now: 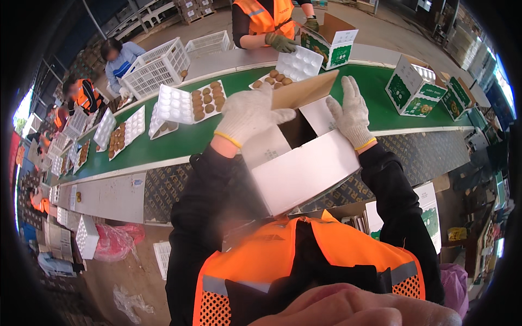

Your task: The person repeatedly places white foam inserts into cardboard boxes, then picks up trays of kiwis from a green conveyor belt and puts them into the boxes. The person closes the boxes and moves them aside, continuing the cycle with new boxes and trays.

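Observation:
A cardboard box (304, 171), white outside, stands tilted in front of me at the belt's near edge. Its brown-lined far flap (305, 89) is raised, and a dark gap shows between the other flaps. My left hand (247, 115), in a white knit glove with a yellow cuff, lies over the box's left side, thumb spread toward the gap. On the right side, my gloved right hand (350, 114) rests against the right flap (319, 115) with fingers stretched up. The box's contents are hidden in shadow.
A green conveyor belt (217, 124) carries white trays of round brown fruit (207, 101). Across it a person in an orange vest (266, 13) handles a white tray (299, 63) beside an open box (329, 43). Green-and-white boxes (416, 89) stand right; white crates (157, 68) stand left.

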A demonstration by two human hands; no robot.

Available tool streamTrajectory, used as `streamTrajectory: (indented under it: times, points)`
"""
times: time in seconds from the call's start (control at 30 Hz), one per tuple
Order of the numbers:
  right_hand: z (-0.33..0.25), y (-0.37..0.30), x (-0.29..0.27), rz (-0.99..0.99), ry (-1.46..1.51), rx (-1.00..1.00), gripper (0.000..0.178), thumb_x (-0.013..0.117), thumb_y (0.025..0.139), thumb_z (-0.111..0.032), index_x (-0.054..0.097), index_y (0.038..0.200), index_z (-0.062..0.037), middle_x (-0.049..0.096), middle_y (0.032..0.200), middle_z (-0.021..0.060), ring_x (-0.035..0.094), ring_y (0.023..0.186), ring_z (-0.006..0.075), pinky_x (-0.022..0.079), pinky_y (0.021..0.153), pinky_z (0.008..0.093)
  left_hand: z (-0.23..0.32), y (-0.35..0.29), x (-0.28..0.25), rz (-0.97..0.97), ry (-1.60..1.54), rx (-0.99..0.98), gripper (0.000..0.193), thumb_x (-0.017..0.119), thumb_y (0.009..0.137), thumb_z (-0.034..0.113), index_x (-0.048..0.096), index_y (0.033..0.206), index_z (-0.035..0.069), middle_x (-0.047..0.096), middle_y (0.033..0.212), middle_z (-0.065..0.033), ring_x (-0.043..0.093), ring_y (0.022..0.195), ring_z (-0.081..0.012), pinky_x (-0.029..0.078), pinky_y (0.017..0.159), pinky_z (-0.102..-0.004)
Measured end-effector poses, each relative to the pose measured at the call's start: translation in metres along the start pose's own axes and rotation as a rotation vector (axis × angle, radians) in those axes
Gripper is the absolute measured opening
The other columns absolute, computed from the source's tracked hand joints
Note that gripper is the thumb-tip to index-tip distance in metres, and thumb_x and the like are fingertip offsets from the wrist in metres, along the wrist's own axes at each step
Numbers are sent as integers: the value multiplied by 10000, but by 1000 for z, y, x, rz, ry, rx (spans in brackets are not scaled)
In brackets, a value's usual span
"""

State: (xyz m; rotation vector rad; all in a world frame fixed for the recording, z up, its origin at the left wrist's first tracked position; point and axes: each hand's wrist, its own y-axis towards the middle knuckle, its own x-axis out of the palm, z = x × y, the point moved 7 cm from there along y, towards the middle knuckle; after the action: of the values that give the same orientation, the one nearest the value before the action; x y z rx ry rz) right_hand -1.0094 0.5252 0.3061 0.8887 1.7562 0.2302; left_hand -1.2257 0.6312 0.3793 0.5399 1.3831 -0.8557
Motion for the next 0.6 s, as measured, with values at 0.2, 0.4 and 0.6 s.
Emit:
streamTrajectory:
  times: [0.2,0.4,0.6]
  points:
    - [40,2,-20,67,541,320,682,527,1021,-508,452,1510,-40,509,1484,265,496,1375,368,386,1134,397,35,-65,87,283,158,347,927,577,880,656,466,1389,-111,500,1425,-310,490,1339,-451,342,1116,-579]
    - [205,-163,32,-446,-52,137,472,523,995,-116,463,1444,15,505,1458,247,516,1344,380,435,1118,404,-30,-111,97,321,90,403,1008,608,877,618,313,1516,-103,333,1554,-334,280,1483,-462,183,1216,-587]
    - [54,-276,170,-442,1976,1287,456,493,1073,-293,498,1431,-11,623,1371,125,635,1189,320,517,1039,448,-114,-183,96,172,-106,280,1042,658,864,516,190,1560,-102,206,1608,-348,170,1514,-512,137,1256,-525]
